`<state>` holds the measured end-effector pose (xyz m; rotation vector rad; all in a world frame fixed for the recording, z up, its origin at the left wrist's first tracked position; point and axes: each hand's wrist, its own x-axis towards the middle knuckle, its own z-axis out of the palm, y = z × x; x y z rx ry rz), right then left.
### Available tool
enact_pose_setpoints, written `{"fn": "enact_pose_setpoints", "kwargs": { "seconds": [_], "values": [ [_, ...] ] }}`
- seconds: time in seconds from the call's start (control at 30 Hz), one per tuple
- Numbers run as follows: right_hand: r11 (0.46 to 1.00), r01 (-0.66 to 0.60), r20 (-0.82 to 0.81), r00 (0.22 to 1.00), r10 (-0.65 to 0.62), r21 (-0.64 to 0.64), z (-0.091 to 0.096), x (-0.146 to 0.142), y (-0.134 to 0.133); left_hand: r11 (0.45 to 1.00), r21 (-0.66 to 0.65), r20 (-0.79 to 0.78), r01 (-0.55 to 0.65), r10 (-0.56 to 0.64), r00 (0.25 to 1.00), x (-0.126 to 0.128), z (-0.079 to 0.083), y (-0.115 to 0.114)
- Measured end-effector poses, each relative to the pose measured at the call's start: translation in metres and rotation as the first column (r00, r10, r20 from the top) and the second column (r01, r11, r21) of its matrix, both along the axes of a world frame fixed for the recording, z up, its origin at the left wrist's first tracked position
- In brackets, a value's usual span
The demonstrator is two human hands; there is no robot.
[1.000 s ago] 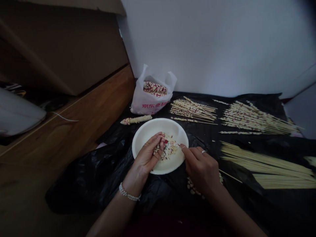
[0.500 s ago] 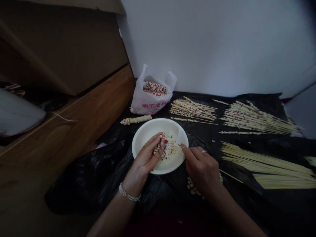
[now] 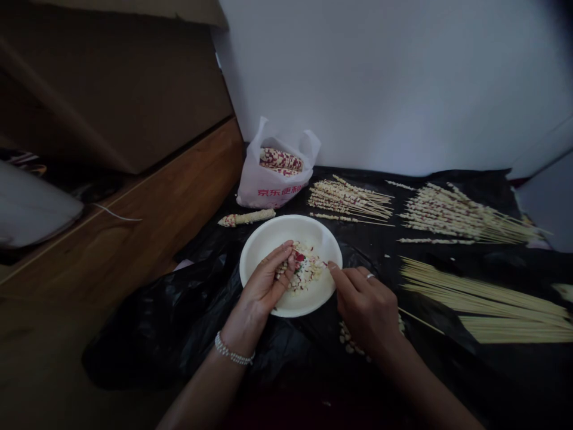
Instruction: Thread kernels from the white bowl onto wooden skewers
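Head view: the left hand [image 3: 271, 278] hangs over the white bowl [image 3: 262, 242], thumb and fingers close together, though whether they grip anything I cannot tell. The right hand [image 3: 363, 298], at the bowl's rim, pinches a bamboo skewer [image 3: 421, 321] whose tail juts out behind it, likely leaving the front free near the corn kernels [image 3: 308, 276] between both hands. Kernel-threaded skewers [image 3: 338, 197] lie beyond the right hand, presumably kept apart from the bare sticks [image 3: 483, 300] at its right.
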<state>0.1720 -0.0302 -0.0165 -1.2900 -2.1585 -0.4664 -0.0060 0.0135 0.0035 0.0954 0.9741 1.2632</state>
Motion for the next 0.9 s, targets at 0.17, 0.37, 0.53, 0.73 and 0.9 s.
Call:
{"fn": "enact_pose_setpoints", "kwargs": {
  "seconds": [0.17, 0.37, 0.53, 0.73, 0.9],
  "values": [
    [1.0, 0.001, 0.014, 1.0, -0.001, -0.024, 0.001, -0.0017, -0.0017, 1.0, 0.015, -0.062, 0.017, -0.016, 0.998, 0.0006, 0.0014, -0.0014],
    [1.0, -0.016, -0.017, 1.0, 0.015, -0.014, 0.0032, -0.0027, -0.0005, 0.998, 0.037, -0.068, 0.055, -0.053, 0.996, 0.0009, 0.0016, -0.0012],
    [1.0, -0.016, -0.04, 0.999, 0.016, 0.015, 0.0036, -0.0024, -0.0001, 0.994, 0.05, -0.051, 0.097, -0.094, 0.994, -0.0008, -0.0032, -0.0004],
    [1.0, -0.015, -0.047, 0.999, 0.016, 0.023, 0.0024, -0.0025, -0.001, 0.994, 0.055, -0.049, 0.09, -0.087, 0.995, 0.0009, -0.0033, -0.0011],
    [1.0, -0.02, -0.057, 0.998, 0.021, 0.014, 0.0003, -0.0028, -0.002, 0.992, 0.071, -0.069, 0.102, -0.097, 0.993, 0.003, -0.0011, -0.0016]
  ]
}}
